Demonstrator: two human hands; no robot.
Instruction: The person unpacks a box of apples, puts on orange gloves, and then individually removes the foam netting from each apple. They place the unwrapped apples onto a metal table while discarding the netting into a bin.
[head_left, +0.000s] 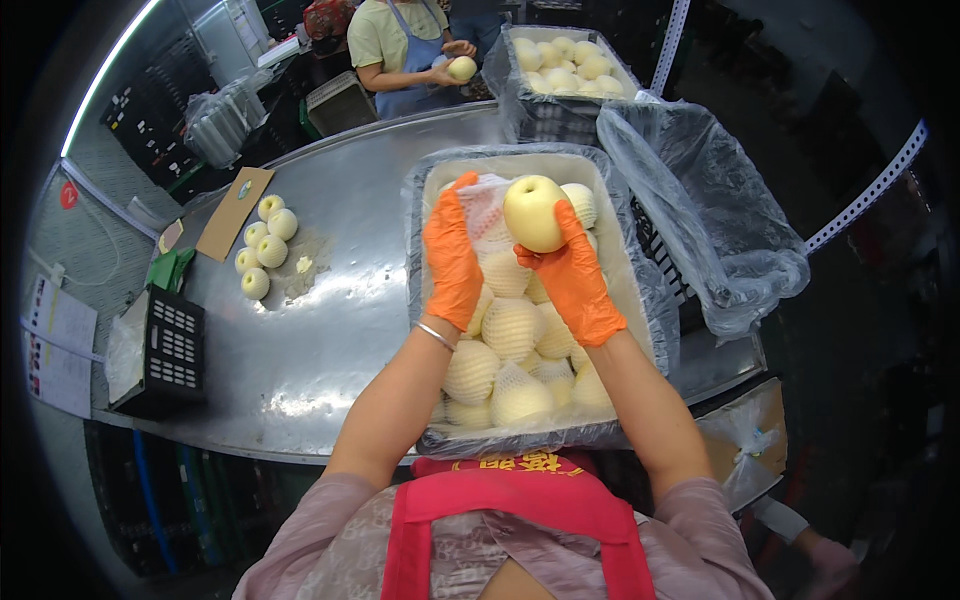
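My right hand (576, 289), in an orange glove, holds a bare pale-yellow fruit (534, 212), probably an Asian pear, with its hollow end facing up. My left hand (454, 259), gloved in the same orange, is at the left with its fingers against a white and pinkish foam net (482, 206). Beneath both hands stands a plastic-lined crate (637, 300). Several fruits in pale foam nets (512, 328) fill it, partly hidden by my hands and forearms.
Several netted fruits (271, 250) lie beside a cardboard strip (234, 214) on the metal table (352, 300). A black basket (176, 349) stands left. Behind are another fruit-filled crate (559, 112) and a plastic-lined crate (697, 195). Across the table, a person (409, 60) holds a fruit.
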